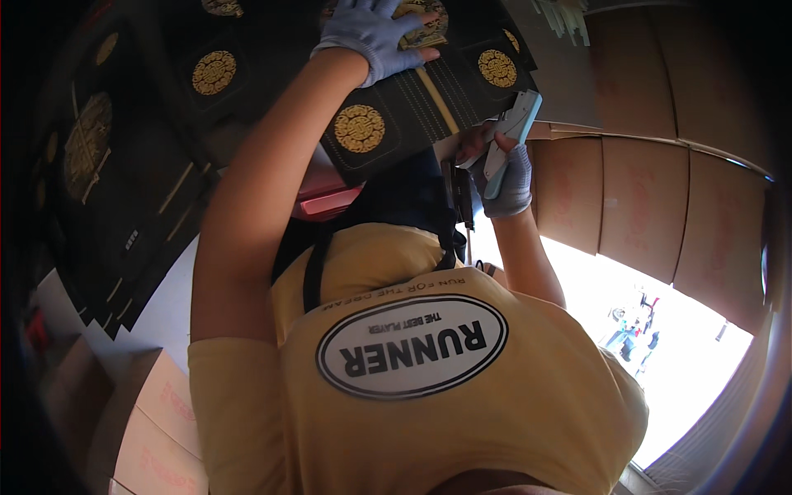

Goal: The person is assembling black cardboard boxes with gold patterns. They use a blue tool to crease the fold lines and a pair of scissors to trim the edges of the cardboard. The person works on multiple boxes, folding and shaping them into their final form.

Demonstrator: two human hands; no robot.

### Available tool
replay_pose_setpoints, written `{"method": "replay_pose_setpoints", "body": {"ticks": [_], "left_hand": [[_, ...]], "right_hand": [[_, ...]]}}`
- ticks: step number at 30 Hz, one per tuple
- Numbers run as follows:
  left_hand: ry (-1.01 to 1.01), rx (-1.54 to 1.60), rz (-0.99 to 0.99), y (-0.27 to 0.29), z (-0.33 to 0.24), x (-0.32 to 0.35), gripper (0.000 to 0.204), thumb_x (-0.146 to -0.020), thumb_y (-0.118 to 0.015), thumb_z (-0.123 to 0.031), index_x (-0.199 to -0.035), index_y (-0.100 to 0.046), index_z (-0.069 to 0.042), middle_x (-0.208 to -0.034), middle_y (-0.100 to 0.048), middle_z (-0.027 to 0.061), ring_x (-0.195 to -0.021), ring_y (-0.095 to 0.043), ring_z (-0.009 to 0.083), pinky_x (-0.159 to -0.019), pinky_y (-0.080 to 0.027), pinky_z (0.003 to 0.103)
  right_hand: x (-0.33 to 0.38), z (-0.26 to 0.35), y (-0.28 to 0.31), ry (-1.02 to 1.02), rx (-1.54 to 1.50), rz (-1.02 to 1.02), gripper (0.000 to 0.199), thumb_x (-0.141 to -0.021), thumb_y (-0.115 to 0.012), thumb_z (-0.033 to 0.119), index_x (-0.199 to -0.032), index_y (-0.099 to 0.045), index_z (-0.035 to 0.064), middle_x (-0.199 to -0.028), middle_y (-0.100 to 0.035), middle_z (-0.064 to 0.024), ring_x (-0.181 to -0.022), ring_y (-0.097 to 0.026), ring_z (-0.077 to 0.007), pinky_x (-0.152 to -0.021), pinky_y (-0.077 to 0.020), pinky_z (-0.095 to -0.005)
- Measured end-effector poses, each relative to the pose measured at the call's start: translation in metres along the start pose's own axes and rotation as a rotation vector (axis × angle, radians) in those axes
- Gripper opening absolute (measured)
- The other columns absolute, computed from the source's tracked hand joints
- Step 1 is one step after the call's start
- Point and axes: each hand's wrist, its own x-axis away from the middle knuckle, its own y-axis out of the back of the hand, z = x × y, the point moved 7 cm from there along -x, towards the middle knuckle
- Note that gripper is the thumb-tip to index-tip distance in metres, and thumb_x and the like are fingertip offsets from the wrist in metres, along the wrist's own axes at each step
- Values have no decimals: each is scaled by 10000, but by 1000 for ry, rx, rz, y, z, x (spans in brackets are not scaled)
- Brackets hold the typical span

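Cartons (643,194) at right; black sheet (400,107) under splayed left hand (359,37); light-blue stapler (520,120) clasped in right hand (515,183).

black gold-patterned sheet (406,114) | laid flat | pale-blue stapler (523,122) | tilted, near sheet's right edge

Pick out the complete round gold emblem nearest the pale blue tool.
The rightmost complete gold emblem, near the pale blue tool in the right hand; the other complete ones lie farther left.

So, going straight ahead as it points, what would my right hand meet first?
Your right hand would probably meet the flat, black, gold-patterned, card-like sheet first, though depth is unclear.
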Motion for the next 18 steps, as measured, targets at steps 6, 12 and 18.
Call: {"method": "replay_pose_setpoints", "body": {"ticks": [6,12,18], "left_hand": [[-72,-127,-137,-18,14,-6,610,-806,-371,-686,-1318,-417,-357,-1446,-278,40,-1336,-227,285,-1078,-185,470],[102,-176,82,-4,70,-16,687,-812,-271,-722,-1388,-303,-350,-1492,-181,74,-1376,-122,315,-1096,-124,484],[-112,151,-155,46,-21,18,580,-820,-527,-519,-1275,-505,-160,-1295,-450,113,-1174,-417,309,-980,-335,408]], "right_hand": [[21,23,67,65,756,-191,294,-792,-617,145,-1046,-567,7,-957,-601,-94,-870,-582,-220,-761,-470,-340],[38,134,58,459,-17,0,381,-741,-558,178,-1078,-475,21,-1013,-554,-147,-940,-542,-254,-904,-429,-369],[61,47,13,299,565,-44,551,-770,-590,197,-1242,-412,-27,-1094,-551,-131,-957,-528,-186,-841,-426,-306]]}}
